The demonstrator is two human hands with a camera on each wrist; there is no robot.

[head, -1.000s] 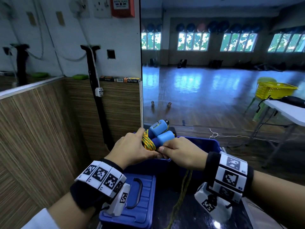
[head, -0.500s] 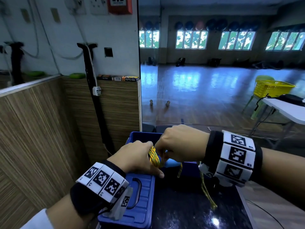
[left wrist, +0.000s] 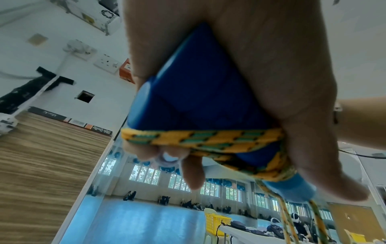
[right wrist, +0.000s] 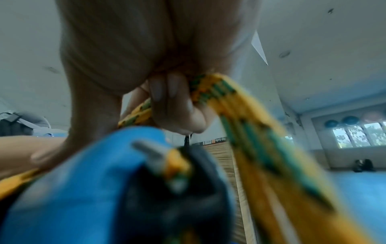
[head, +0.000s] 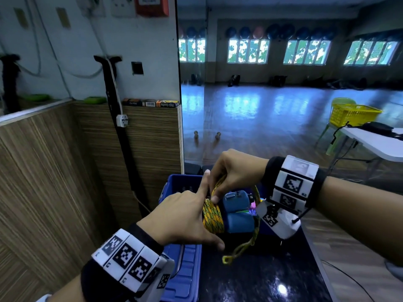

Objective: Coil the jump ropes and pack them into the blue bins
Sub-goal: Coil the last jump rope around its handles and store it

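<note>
- Left hand clamps both blue handles, forefinger straight out towards twelve o'clock.
- Right hand pinches the yellow rope, winding it.
- Bundle hovers over the blue bin.
- Next, likely: tuck the loose tail at six o'clock.

Braided cord, smooth plastic, polished stone-like top

The jump rope is a woven yellow-and-green cord, rough and matt, wound round blue handles of smooth, faintly glossy plastic. The blue bin and its ribbed lid look like moulded plastic. The dark tabletop is glossy, possibly polished stone. The wall panelling shows matt wood grain.
</note>
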